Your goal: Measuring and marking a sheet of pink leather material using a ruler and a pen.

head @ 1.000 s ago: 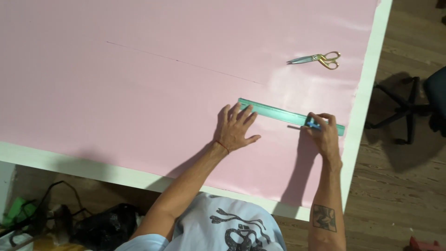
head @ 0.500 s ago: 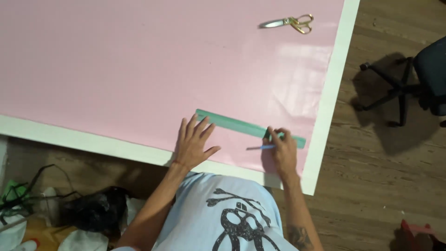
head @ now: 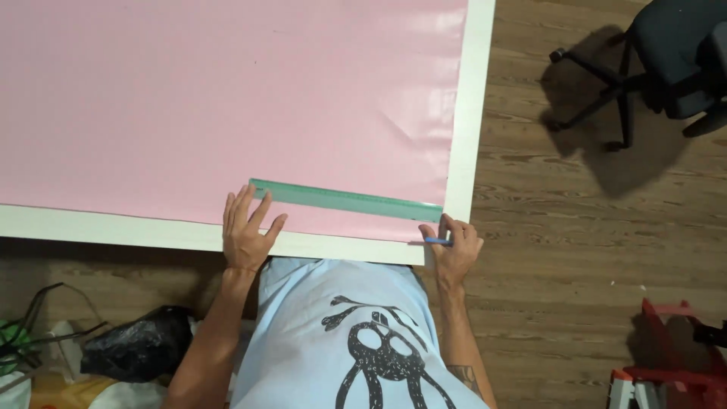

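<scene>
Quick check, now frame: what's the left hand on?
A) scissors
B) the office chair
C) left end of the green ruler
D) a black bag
C: the left hand lies flat with its fingers on the left end of the green ruler, which lies on the pink sheet; the right hand holds a blue pen at the ruler's other end.
</scene>
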